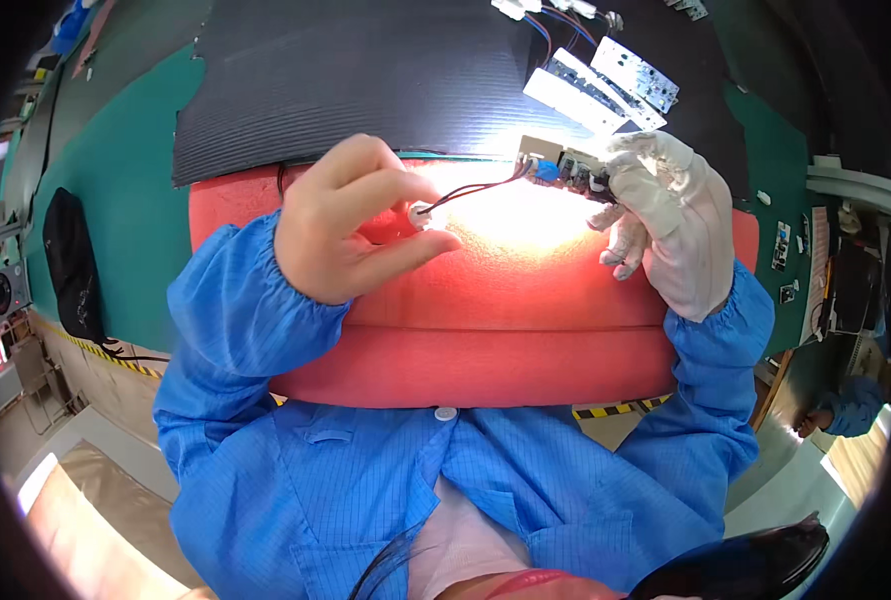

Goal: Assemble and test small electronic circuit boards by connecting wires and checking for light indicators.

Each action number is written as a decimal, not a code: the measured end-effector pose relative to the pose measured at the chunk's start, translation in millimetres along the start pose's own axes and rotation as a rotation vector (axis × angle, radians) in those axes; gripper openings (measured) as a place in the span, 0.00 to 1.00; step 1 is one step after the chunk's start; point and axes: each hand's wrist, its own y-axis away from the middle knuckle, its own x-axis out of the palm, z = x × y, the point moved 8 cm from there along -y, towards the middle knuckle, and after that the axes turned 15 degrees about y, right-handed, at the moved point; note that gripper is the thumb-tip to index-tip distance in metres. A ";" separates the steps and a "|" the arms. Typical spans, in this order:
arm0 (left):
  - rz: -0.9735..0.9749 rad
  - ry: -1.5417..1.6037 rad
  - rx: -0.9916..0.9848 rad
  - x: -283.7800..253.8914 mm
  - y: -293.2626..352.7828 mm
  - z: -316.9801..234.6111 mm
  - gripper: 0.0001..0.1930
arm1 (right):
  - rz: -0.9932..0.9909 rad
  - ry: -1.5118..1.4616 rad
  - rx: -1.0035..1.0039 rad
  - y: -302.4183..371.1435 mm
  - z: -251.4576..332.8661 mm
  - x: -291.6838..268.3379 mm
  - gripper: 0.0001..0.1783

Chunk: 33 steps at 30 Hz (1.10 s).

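My bare left hand [335, 225] is closed around a small white connector [420, 214], which shows between the fingers and thumb. Two dark wires [475, 188] run from this plug to a narrow circuit board [571, 167] with a blue part and several dark components. My right hand [683, 220], in a pale glove, grips the board's right end between thumb and fingers. The glove hides that end. Both hands are above a red padded cushion [485, 365], under a bright patch of light.
Beyond my hands lies a black ribbed mat [345, 75] on a green table surface [130, 165]. More circuit boards [625, 75] with wired connectors [557, 12] lie at the far right. A black cloth-like item [70, 265] rests at left. Another person's hand [815, 424] shows at far right.
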 end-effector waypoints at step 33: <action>-0.158 -0.048 -0.135 1.0 -24.3 -3.6 0.12 | 0.052 -0.019 -0.255 7.2 46.1 7.0 0.12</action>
